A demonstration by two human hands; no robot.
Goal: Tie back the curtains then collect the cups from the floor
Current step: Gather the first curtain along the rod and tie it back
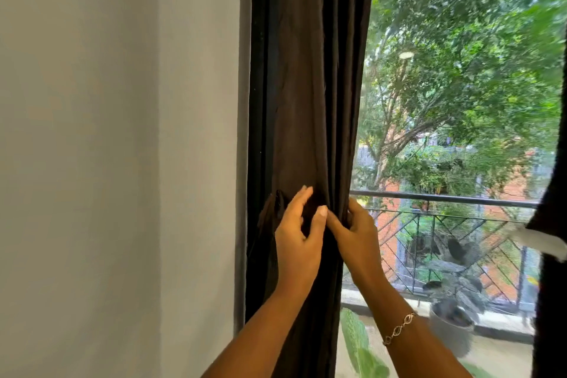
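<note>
reaching up from below, bracelet (399, 327) on the right wrist. pinching a fold of curtain (303, 86) with left hand (296, 239), thumb forward; curling right hand (356, 233) round its window-side edge, thumbs almost touching. hanging gathered in a dark bunch between wall (122, 132) and window (460, 101). probably soft, limp, somewhat heavy: best clasped round the whole bunch at this height. beyond, railing (445, 198) and trees (466, 64).
</note>
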